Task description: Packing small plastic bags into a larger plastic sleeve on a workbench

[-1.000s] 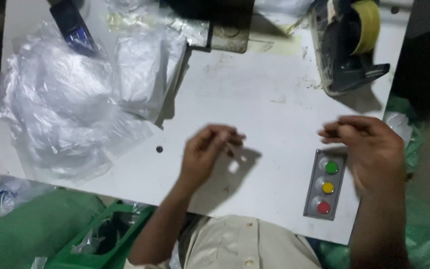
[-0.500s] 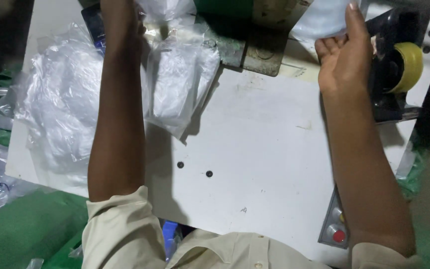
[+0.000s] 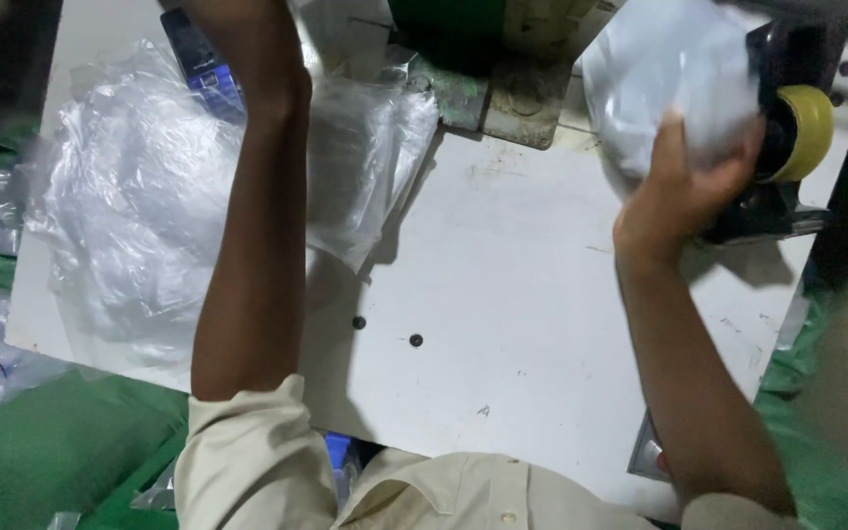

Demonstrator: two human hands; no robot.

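white surface (image 3: 542,324) fills most of the view, green stuff on the floor around its edges. right hand (image 3: 684,191) is up near the far right corner, grip closed around a clear plastic bag (image 3: 674,83) (blurred, so the exact fold of the fingers is hard to read), bag lifted off the surface and bunched above the fist. just behind that hand sits a black tape dispenser (image 3: 772,211) with a yellowish tape roll (image 3: 805,132), the bag partly in front of it. left forearm (image 3: 247,226) stretches straight away from the body across the left side of the surface; the left hand itself is past the top edge of the view, so cannot tell its grip. the forearm lies over a loose pile of clear plastic bags (image 3: 139,216) that spreads over the left part of the surface, one flatter bag (image 3: 370,162) just right of the arm. dark blue object (image 3: 203,69) lies at the far end beside the arm, half under plastic. two small dark holes (image 3: 414,341) in the bare middle of the surface. grey metal plate (image 3: 517,98) at the far edge, centre. cream shirt sleeve (image 3: 247,451) at the near edge.
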